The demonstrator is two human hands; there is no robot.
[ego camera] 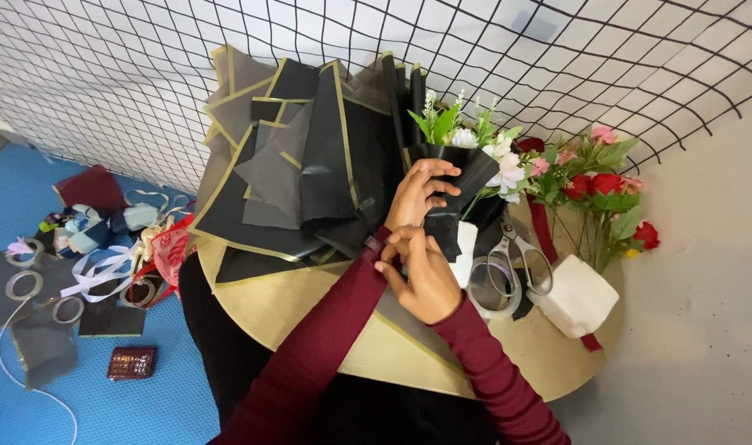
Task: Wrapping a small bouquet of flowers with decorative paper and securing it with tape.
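A bouquet lies on a round tan table [310, 317]. It is wrapped in black paper with gold edges [310, 165], and white flowers with green leaves [475, 144] stick out on the right side. My left hand [421, 194] grips the black paper at the bouquet's narrow neck, fingers curled over a fold. Just below it, my right hand [421, 276] pinches the same gathered wrap, its fingertips touching my left wrist area. Whatever small thing may be between the right fingers is hidden. Both sleeves are dark red.
Scissors [520, 264] lie across a clear tape roll [487, 292] right of my hands. A white foam block [578, 297] holds red and pink flowers [598, 181]. Wire mesh [104, 74] backs the table. Ribbons [104, 268], tape rolls and a brown wallet [131, 363] litter the blue floor.
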